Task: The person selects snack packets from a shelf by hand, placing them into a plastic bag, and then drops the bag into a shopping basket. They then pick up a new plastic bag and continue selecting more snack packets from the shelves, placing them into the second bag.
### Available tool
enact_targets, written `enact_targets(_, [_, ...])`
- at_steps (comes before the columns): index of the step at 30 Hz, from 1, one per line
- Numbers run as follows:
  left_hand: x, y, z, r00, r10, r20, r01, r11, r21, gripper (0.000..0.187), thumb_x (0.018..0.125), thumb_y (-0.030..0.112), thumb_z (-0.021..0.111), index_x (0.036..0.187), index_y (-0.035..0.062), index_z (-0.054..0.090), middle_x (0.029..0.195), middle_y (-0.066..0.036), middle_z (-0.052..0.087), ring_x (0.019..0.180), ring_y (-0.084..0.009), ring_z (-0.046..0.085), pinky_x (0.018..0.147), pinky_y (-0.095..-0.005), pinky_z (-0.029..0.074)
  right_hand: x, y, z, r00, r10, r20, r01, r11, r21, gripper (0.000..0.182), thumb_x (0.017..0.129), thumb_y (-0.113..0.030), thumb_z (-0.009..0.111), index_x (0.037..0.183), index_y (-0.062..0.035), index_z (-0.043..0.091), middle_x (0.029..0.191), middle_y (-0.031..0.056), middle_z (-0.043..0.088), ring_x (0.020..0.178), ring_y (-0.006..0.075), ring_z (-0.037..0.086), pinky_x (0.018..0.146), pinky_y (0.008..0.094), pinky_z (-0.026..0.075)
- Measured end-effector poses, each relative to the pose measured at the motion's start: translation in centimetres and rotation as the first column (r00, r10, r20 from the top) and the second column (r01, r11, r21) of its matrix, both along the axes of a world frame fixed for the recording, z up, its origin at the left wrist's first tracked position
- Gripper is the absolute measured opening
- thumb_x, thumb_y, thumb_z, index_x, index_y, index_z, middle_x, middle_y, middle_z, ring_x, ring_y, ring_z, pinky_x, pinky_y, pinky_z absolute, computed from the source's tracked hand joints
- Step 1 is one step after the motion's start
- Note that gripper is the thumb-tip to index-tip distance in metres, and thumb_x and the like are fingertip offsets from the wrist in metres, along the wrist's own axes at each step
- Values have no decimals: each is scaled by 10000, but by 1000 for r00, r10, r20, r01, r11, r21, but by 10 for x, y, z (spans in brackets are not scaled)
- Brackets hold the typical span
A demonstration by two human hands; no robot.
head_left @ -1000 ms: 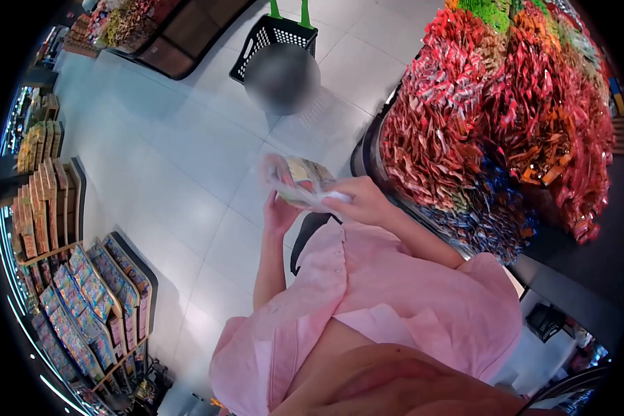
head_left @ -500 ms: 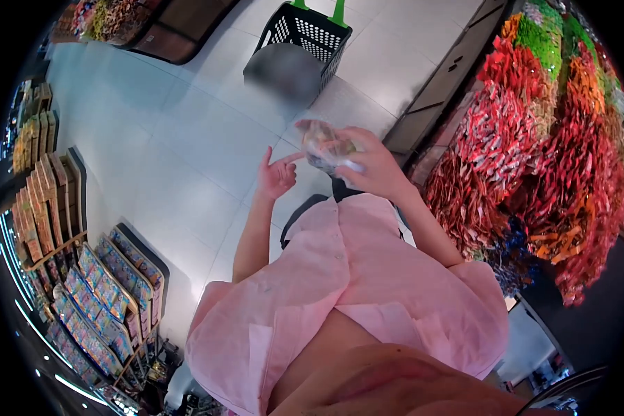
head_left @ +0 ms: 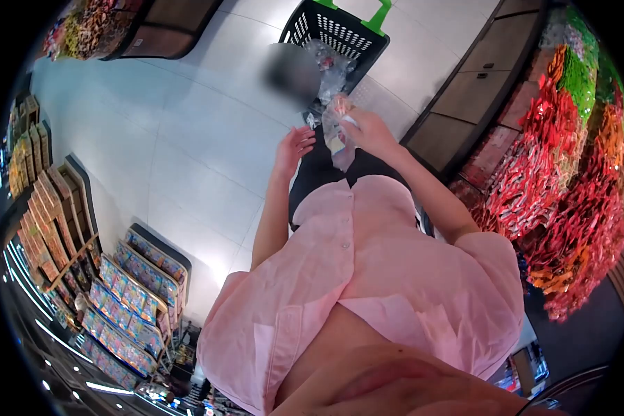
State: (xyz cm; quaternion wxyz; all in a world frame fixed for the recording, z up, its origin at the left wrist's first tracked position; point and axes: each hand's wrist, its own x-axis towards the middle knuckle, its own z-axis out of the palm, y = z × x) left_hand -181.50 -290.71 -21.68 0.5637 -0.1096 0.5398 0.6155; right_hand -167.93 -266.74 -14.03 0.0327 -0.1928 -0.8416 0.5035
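Note:
My right hand is closed around the gathered top of a clear plastic bag, which hangs down in front of my waist with small items inside. To its left is my left hand, holding nothing, its fingers loosely bent and apart from the bag. Just beyond my hands stands a black shopping basket with a green handle. Crumpled clear bags lie in it, and a blurred dark patch hides its near left part.
Bins heaped with red, orange and green wrapped sweets rise at my right above dark cabinets. Racks of colourful packets and stacked boxes stand at my left. Another display is at the far left on the pale tiled floor.
My right hand has turned and the bag now hangs lower. My left hand has gone from a pointing finger to loosely bent fingers. The basket appears further right, with bags showing inside.

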Motion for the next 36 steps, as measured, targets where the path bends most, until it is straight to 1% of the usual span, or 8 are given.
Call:
enact_targets(7, [-93,-38,-69,974,-209,-89,178,947,-268,436,1044,400,484,1269,66,651,1106,-65,730,943,-150,675,830,-317,517,-133,32,-123,939,-345,2,344,938,27,244,940,-215,628,1017,5,700,967,234,678,935,427,661,809,464,522])
enact_targets(14, [-90,-89,-88,996,83,-30,-88,889,-449,477,1052,417,483,1291,33,632,1113,-112,723,971,-199,696,838,-335,533,-247,61,-305,880,-475,26,474,880,29,271,939,-254,655,987,6,714,984,237,698,951,413,682,830,455,531])
enact_targets(21, [-49,-96,-108,944,331,11,-254,746,-615,479,1050,401,511,1316,12,600,1138,-138,700,990,-227,694,848,-346,548,-348,43,-506,769,-483,418,496,864,85,301,890,-253,607,983,15,710,1055,271,684,1008,449,662,887,530,526])
enact_targets(23, [-43,-90,-112,939,343,-11,-276,736,-619,471,1055,394,511,1315,11,597,1133,-134,697,987,-220,694,842,-337,548,-370,40,-540,830,-151,537,181,983,-4,342,876,-250,591,1044,26,705,1056,270,695,1030,443,668,910,503,530])
enact_targets(28, [-37,-82,-120,933,354,-59,-302,686,-663,444,1067,368,512,1318,11,592,1104,-121,701,972,-200,696,828,-319,551,-372,22,-589,899,-140,415,273,920,-280,291,869,-203,593,1055,-26,729,1054,240,720,1047,393,688,915,443,541])
enact_targets(31, [-38,-83,-128,926,364,-96,-327,651,-685,418,1069,346,519,1311,15,595,1078,-109,709,956,-193,699,821,-320,555,-337,45,-608,879,-205,431,308,933,-184,293,864,-187,600,1100,-59,718,1074,220,723,1049,369,691,908,433,543])
enact_targets(33, [-40,-84,-131,921,370,-118,-342,630,-697,398,1071,331,520,1305,18,598,1060,-101,714,946,-187,701,817,-321,557,-313,70,-618,674,-306,672,442,897,-34,398,804,-186,660,1192,-119,717,1135,216,705,1097,367,664,985,435,510])
enact_targets(36, [-42,-84,-139,919,372,-131,-348,609,-713,381,1070,322,526,1296,25,604,1044,-88,720,933,-178,703,803,-316,559,-254,94,-673,606,-492,625,441,862,251,321,811,-194,656,1107,-93,726,1094,189,727,1035,358,692,941,407,538])
